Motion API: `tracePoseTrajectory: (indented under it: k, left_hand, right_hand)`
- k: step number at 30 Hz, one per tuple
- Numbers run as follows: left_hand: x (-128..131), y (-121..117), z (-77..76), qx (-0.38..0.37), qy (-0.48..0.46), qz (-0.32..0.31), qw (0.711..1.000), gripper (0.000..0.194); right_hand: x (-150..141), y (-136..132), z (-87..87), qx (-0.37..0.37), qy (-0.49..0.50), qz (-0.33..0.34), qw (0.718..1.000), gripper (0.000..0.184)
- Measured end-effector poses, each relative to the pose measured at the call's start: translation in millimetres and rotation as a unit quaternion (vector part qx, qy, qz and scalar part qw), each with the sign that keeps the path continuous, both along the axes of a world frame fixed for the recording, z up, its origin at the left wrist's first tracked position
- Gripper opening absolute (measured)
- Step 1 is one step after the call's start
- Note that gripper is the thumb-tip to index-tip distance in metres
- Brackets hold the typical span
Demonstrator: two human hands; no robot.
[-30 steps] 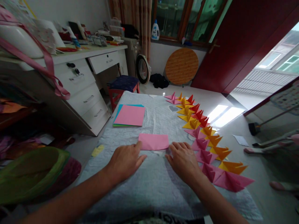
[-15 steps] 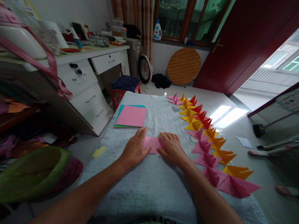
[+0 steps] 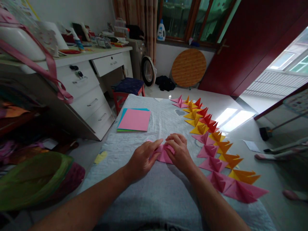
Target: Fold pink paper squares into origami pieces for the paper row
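A sheet of pink origami paper point(image 3: 164, 158) lies partly lifted and bent on the cloth-covered table, between my two hands. My left hand point(image 3: 143, 157) pinches its left side between thumb and fingers. At the paper's right side, my right hand point(image 3: 178, 150) has its fingers curled over and gripping the edge. My fingers hide much of the sheet, so its exact folds cannot be made out. Beyond my left hand sits a stack of square paper point(image 3: 134, 120), pink on top, with blue and green edges showing. Folded paper cranes point(image 3: 213, 163) in pink, yellow, orange and red line the right side.
A pale blue cloth point(image 3: 134, 205) covers the table. Left of it stand a green-rimmed basket point(image 3: 60, 160) and a white drawer desk point(image 3: 89, 102). Behind are a stool point(image 3: 128, 86), an open-doored washing machine point(image 3: 148, 71) and a round wooden tabletop point(image 3: 189, 67).
The pink paper lay flat under both outstretched hands. Now it is raised and bent, with my fingers closed on its sides. The right hand's fingers have curled inward.
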State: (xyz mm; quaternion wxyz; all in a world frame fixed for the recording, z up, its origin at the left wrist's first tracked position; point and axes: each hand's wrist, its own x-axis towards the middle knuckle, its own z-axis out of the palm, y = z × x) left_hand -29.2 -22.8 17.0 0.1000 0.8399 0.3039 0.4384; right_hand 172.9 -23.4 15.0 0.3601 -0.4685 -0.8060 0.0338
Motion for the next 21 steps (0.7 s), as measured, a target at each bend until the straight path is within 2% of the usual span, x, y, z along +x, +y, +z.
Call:
tracePoseTrajectory:
  k: [4, 7, 13, 18, 21]
  left_hand:
    - [-0.3, -2.9, 1.7, 0.025, -0.037, -0.026, 0.999, 0.062]
    - [-3.1, -2.2, 3.0, 0.043, -0.039, -0.023, 0.998, 0.069]
    - [-11.7, 9.8, 4.3, 0.082, 0.035, 0.023, 0.996, 0.04]
    - [-18.3, 19.9, 2.8, 0.099, 0.061, 0.059, 0.991, 0.031]
    - [-20.5, 21.4, 3.0, 0.098, 0.091, 0.058, 0.989, 0.018]
  right_hand:
    - [2.5, -3.8, 11.3, 0.041, 0.003, 0.026, 0.999, 0.012]
    - [4.2, -8.3, 15.1, 0.073, 0.039, 0.026, 0.996, 0.016]
    - [4.7, -15.2, 15.6, 0.06, 0.139, 0.034, 0.988, 0.02]
    - [6.8, -8.3, 10.4, -0.013, 0.232, 0.025, 0.972, 0.023]
    - [12.2, -0.2, 3.7, -0.057, 0.23, 0.04, 0.971, 0.026]
